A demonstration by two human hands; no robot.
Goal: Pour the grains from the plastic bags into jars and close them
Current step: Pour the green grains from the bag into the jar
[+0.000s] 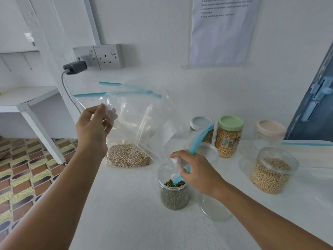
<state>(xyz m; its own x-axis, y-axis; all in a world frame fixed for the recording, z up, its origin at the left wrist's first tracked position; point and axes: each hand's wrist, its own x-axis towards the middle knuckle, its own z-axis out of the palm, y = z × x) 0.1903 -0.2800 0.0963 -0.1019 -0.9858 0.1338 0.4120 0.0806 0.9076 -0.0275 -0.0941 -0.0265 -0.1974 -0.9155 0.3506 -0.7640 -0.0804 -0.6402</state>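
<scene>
I hold a clear, empty zip bag (144, 127) with a blue seal tilted over an open jar of green mung beans (173, 192). My left hand (93, 127) pinches the bag's raised bottom corner. My right hand (194, 170) grips the bag's mouth, whose blue strip dips into the jar. Behind the held bag, a second zip bag (127, 156) with pale beige grains stands against the wall. An open jar of soybeans (272, 172) stands at the right. A corn jar with a green lid (228, 138) stands closed at the back.
A grey-lidded jar (201, 127), a pink-lidded jar (269, 131) and an empty clear jar (213, 208) stand on the white counter (126, 213). A wall socket with a charger (75, 67) is at the back left; a blue door (313, 105) at the right. The counter's left edge drops to tiled floor.
</scene>
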